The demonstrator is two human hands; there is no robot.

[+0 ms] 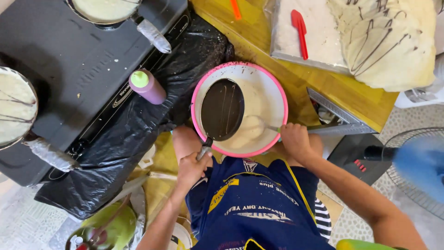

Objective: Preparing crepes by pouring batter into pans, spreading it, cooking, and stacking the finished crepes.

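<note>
left hand fisted round the pan handle, grip at the handle's near end; pan head sticks out ahead of it, dark face up, held over the left half of the bowl. bowl is pink-rimmed, sits between the knees, batter inside. right hand closed on a ladle handle at the bowl's right rim, ladle cup down in the batter, left of the grip. stove on left, purple bottle on its edge. table behind bowl carries a tray with red spatula and crepes.
</note>
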